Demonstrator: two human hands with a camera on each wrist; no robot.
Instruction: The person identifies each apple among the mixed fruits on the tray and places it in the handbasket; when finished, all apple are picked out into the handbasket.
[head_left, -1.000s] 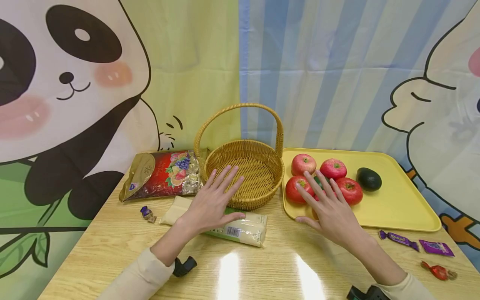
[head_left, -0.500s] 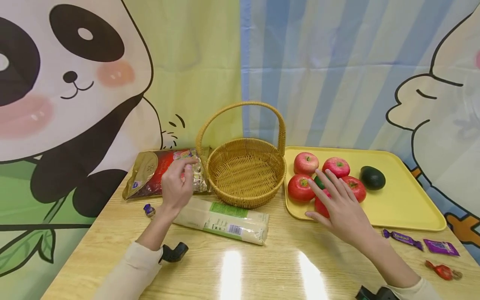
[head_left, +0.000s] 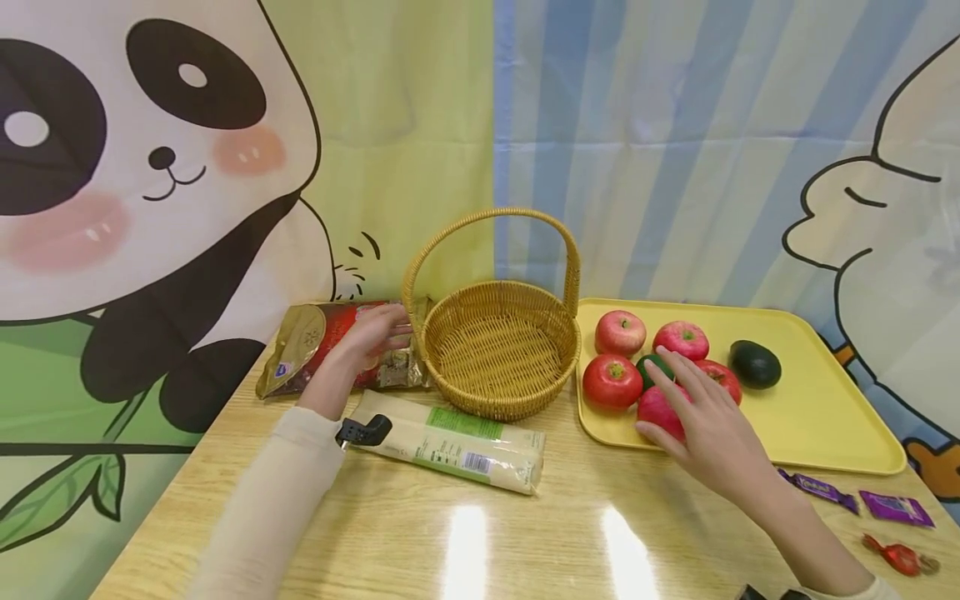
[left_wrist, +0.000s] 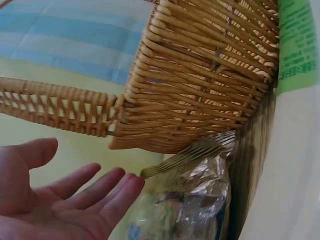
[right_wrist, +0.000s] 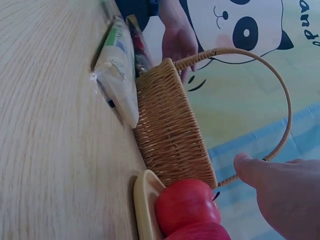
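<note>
A tan wicker basket (head_left: 501, 403) with a tall arched handle (head_left: 491, 214) stands at the middle back of the table. My left hand (head_left: 369, 333) is just left of it, over a red and gold bag (head_left: 306, 354), fingers extended and holding nothing. In the left wrist view the fingertips (left_wrist: 131, 186) point below the basket's handle base. My right hand (head_left: 716, 429) hovers over the left part of a yellow tray (head_left: 817, 417), fingers spread and holding nothing. Under it lie several red apples (head_left: 612, 383) around a dark green item (head_left: 651, 371), partly hidden by the hand.
A pale, green-banded plastic packet (head_left: 457, 454) lies in front of the basket. A dark avocado (head_left: 755, 364) rests on the tray. Wrapped sweets, purple (head_left: 896, 508) and red (head_left: 900, 557), lie at the front right. A printed curtain (head_left: 420, 125) hangs behind.
My left hand has moved from above the packet leftward and back, then to the basket's left side, its fingers straightening again. My right hand stays over the apples. The view has shifted slightly.
</note>
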